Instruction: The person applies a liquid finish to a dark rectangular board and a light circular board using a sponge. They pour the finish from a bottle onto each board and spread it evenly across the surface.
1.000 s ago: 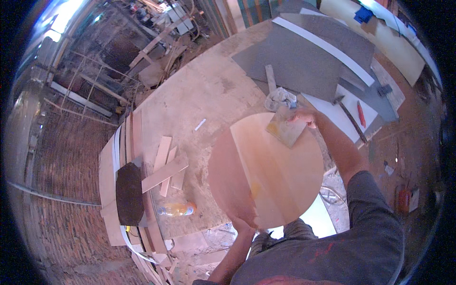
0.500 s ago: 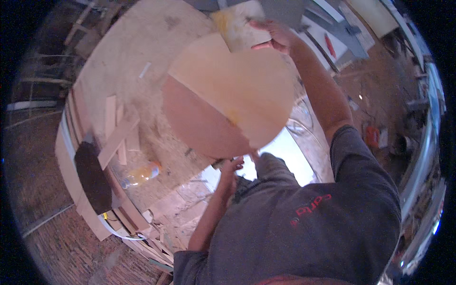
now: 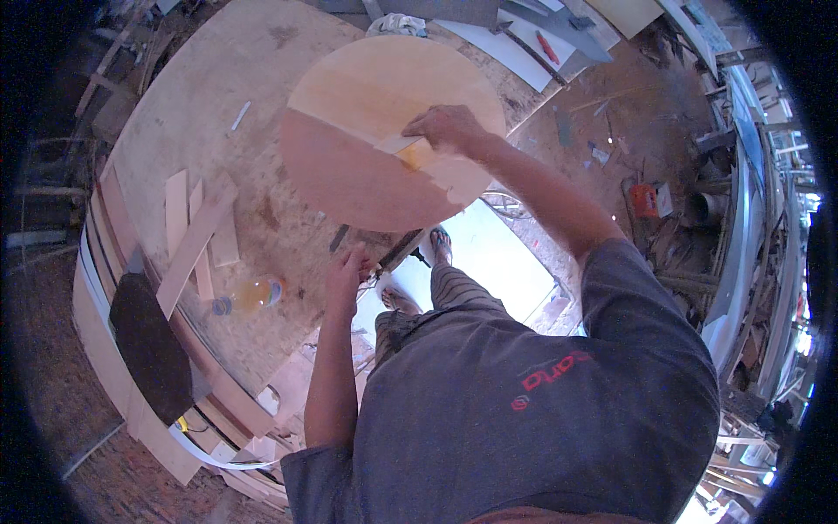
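A round wooden board, pale on its far part and reddish brown on its near part, lies at the table's near edge. My right hand is closed over its middle, gripping a flat, yellow-stained piece that is mostly covered by the fingers. The piece appears to rest against the board where the two tones meet. Below the board's near rim, my left hand has its fingers curled; what they hold, if anything, is hard to make out. A dark bar runs close beside that hand.
Thin wood strips and a bottle with yellowish contents lie on the worktable. A dark oblong panel is at the left edge. Behind the board are a crumpled cloth and a red tool. A white sheet lies around my feet.
My right hand has come from beyond the board's far rim down onto its middle, bringing the flat stained piece along. My left hand has shifted left and slightly up in view.
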{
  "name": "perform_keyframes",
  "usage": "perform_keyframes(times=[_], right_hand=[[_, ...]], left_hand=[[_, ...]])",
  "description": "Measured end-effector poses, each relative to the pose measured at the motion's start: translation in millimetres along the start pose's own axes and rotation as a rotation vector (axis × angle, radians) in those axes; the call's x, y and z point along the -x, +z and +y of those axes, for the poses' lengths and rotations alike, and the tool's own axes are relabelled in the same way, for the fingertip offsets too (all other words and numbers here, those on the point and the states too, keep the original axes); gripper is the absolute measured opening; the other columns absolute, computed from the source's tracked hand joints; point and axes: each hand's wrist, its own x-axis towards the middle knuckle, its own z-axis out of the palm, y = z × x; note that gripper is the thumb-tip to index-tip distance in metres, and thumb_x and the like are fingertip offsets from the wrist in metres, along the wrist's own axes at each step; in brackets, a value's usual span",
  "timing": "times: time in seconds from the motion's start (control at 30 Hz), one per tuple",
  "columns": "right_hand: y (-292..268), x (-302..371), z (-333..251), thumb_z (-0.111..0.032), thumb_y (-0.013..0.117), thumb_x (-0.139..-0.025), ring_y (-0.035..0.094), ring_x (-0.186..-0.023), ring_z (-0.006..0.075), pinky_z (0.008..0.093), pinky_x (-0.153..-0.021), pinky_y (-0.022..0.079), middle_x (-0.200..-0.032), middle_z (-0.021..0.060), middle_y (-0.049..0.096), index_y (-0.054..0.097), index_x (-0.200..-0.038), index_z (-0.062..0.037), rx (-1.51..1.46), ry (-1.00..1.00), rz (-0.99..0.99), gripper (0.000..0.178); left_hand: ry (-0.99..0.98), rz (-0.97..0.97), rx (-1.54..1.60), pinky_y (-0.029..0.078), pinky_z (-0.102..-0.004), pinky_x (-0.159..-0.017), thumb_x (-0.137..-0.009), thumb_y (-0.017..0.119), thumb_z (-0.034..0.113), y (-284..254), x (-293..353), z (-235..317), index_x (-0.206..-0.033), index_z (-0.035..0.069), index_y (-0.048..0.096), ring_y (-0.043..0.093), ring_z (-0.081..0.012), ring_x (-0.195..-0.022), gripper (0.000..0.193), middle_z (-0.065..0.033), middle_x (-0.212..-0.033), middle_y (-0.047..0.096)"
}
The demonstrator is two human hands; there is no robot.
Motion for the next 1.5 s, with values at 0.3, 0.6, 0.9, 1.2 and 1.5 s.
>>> perform_keyframes(times=[0.3,0.6,0.9,1.2,1.5], right_hand=[[-26,43,-11,-0.008,0.066,-0.079,0.067,-0.105,0.0283,0.0428,-0.084,0.055,-0.105,0.0018,0.074,0.077,-0.111,-0.0271,0.115,0.050,-0.360,0.040],[-20,143,9,-0.009,0.068,-0.075,0.072,-0.094,0.0300,0.0466,-0.075,0.057,-0.099,0.0056,0.076,0.079,-0.106,-0.0259,0.046,-0.040,-0.337,0.037],[-79,109,33,-0.010,0.068,-0.081,0.070,-0.102,0.0315,0.0437,-0.086,0.056,-0.110,0.0077,0.075,0.076,-0.112,-0.0165,-0.268,0.068,-0.200,0.033],[-13,-15,28,-0.007,0.062,-0.085,0.067,-0.111,0.0263,0.0437,-0.090,0.057,-0.119,0.0049,0.072,0.073,-0.116,-0.0167,0.087,-0.257,-0.087,0.034],[-11,-80,35,-0.008,0.062,-0.084,0.067,-0.110,0.0276,0.0455,-0.085,0.057,-0.110,0.0037,0.073,0.077,-0.108,-0.0225,0.029,-0.208,-0.166,0.032]], left_hand=[[0.066,0.110,0.025,0.053,-0.0278,-0.063,-0.101,0.064,0.042,44,-21,9,-0.094,-0.006,0.073,0.067,-0.0153,-0.068,0.049,-0.0132,-0.084,0.073],[0.074,0.174,0.170,0.051,-0.0286,-0.058,-0.101,0.064,0.038,54,-50,-22,-0.098,-0.001,0.071,0.067,-0.0153,-0.068,0.040,-0.0105,-0.084,0.072],[0.062,0.304,0.188,0.048,-0.0293,-0.056,-0.101,0.066,0.034,62,-30,-6,-0.095,0.000,0.071,0.065,-0.0147,-0.066,0.035,-0.0080,-0.080,0.071],[0.079,0.420,0.173,0.049,-0.0295,-0.055,-0.099,0.068,0.031,81,-21,13,-0.088,-0.002,0.072,0.064,-0.0158,-0.061,0.035,-0.0092,-0.076,0.071],[0.047,0.407,0.077,0.048,-0.0303,-0.053,-0.099,0.068,0.033,79,-27,10,-0.090,-0.004,0.073,0.067,-0.0169,-0.063,0.039,-0.0105,-0.076,0.072]])
